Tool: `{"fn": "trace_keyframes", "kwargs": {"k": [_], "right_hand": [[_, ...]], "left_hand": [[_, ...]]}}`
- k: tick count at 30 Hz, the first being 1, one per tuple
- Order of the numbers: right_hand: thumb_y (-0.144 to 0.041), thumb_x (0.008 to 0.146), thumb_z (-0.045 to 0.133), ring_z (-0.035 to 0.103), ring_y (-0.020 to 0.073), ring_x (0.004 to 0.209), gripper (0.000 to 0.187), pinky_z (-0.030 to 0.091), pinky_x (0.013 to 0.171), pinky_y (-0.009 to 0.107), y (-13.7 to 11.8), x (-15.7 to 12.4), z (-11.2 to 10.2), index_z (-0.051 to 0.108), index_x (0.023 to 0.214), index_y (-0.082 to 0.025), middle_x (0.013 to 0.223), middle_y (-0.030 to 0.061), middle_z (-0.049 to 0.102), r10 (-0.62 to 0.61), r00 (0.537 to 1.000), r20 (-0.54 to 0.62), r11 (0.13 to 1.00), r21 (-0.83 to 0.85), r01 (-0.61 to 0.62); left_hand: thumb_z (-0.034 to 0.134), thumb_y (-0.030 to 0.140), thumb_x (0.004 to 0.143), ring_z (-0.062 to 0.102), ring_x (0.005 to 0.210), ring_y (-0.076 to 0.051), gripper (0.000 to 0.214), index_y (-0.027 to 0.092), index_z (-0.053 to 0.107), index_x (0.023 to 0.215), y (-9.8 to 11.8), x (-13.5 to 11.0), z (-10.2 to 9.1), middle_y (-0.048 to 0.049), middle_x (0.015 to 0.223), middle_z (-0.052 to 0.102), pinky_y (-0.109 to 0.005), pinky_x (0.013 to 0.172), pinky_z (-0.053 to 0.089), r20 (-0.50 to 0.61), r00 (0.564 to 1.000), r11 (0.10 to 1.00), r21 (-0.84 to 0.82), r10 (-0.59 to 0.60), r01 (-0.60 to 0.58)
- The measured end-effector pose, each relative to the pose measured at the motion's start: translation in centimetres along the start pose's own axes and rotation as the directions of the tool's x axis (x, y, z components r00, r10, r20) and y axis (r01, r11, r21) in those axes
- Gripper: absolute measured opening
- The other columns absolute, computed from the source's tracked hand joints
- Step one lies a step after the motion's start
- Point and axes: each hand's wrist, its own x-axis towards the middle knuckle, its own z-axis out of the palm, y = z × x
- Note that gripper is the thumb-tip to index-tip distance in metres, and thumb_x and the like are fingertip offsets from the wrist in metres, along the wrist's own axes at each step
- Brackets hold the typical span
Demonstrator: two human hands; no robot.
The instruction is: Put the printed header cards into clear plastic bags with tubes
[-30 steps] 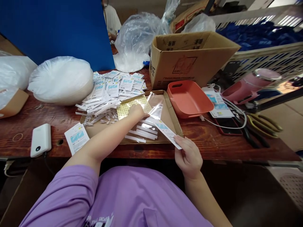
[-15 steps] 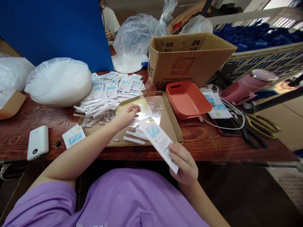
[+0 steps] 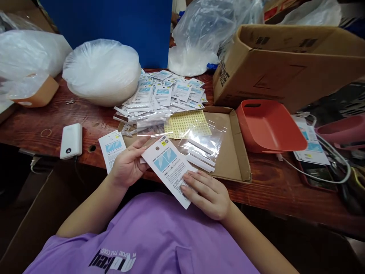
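Observation:
My right hand (image 3: pixel 209 194) holds a printed white card (image 3: pixel 171 167) with blue pictures, a yellow mark and a punched hole. Its fingers lie across the card's lower face, with the thumb hidden underneath. At the card's upper left edge, my left hand (image 3: pixel 129 161) is closed on a clear plastic bag (image 3: pixel 154 125), its fingertips close to the card. Beyond the hands, a yellow sheet of small stickers (image 3: pixel 188 123) lies in a shallow cardboard tray (image 3: pixel 232 152). Clear bags with white strips (image 3: pixel 201 154) rest beside that sheet.
Behind the tray is a heap of packed cards (image 3: pixel 162 93). A plastic-covered white bowl (image 3: pixel 101 72), a white power bank (image 3: pixel 71 140) and loose cards (image 3: pixel 111 148) are left. An orange-red bin (image 3: pixel 268 125) and a cardboard box (image 3: pixel 285 76) stand right.
My left hand has come back from the yellow sheet to the card, now with a clear bag. The card has moved left and nearer my body. The view has turned rightward-shifting the scene.

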Motion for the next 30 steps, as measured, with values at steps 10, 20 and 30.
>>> {"fn": "trace_keyframes", "kwargs": {"k": [10,20,30], "right_hand": [[-0.012,0.090,0.048,0.063,0.0207,0.109,0.028,0.052,0.095,0.032,-1.0,2.6,1.2,0.066,0.112,-0.016,0.112,0.0097,0.069,0.051,0.991,0.125,0.991,-0.125,-0.036],[-0.013,0.091,0.048,0.062,0.0200,0.110,0.031,0.046,0.099,0.032,-1.1,4.0,0.4,0.064,0.117,-0.017,0.118,0.0083,0.067,0.033,0.970,0.242,0.992,-0.123,-0.004],[-0.025,0.091,0.054,0.055,0.0212,0.120,0.033,0.044,0.104,0.034,-1.0,6.6,2.7,0.058,0.123,-0.016,0.123,0.0095,0.064,0.048,0.970,0.240,0.997,-0.068,-0.033]], "left_hand": [[0.074,0.015,0.066,0.064,0.104,-0.019,0.054,0.025,0.058,0.116,-1.0,0.0,-1.1,-0.0016,0.108,0.069,-0.032,0.092,0.051,0.057,0.989,0.990,0.010,0.138,-0.139],[0.074,0.014,0.071,0.060,0.112,-0.019,0.060,0.028,0.052,0.125,-0.3,-0.1,-2.7,-0.0025,0.117,0.066,-0.031,0.092,0.049,0.161,0.972,0.983,0.044,0.170,-0.179],[0.074,0.017,0.069,0.066,0.100,-0.024,0.043,0.023,0.061,0.109,-1.7,-1.0,-1.3,-0.0064,0.110,0.069,-0.028,0.075,0.053,0.293,0.956,0.998,-0.047,-0.027,0.043]]}}
